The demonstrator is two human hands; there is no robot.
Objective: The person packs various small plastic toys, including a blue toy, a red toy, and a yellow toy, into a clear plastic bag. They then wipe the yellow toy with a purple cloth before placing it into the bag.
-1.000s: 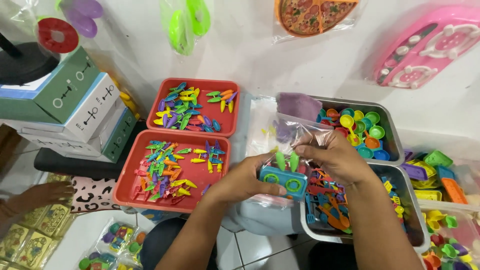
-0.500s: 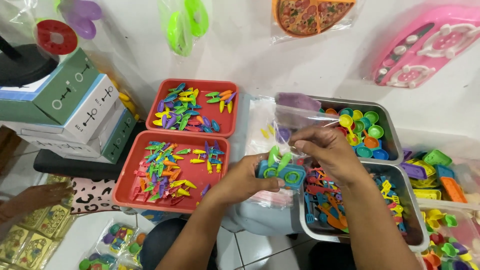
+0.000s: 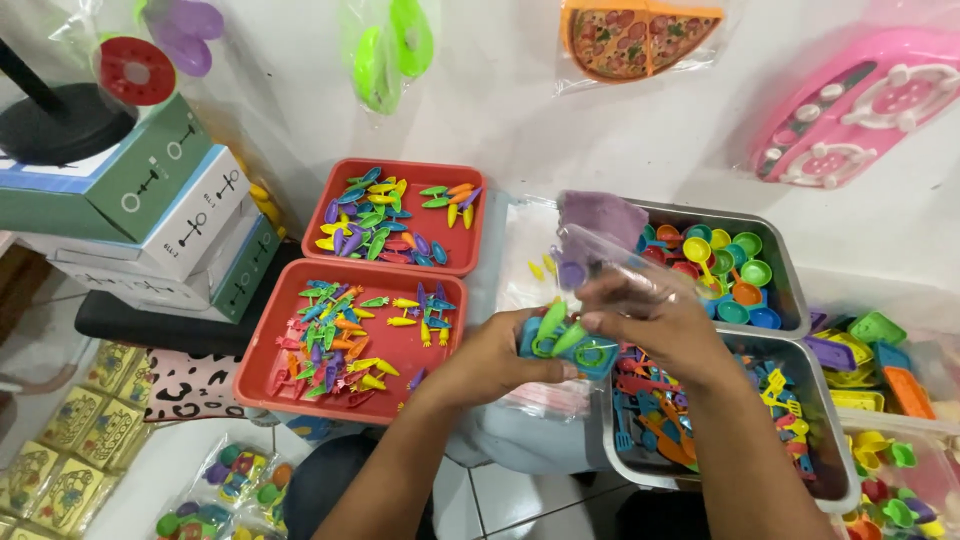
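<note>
White wall hung with bagged toys up at 12 o'clock. Since a second ago the left hand (image 3: 500, 355) and right hand (image 3: 655, 320) lifted the blue toy stove (image 3: 570, 345) slightly, both pinching it, green pieces (image 3: 550, 320) tucked against it, just right of the red tray (image 3: 350, 395).
</note>
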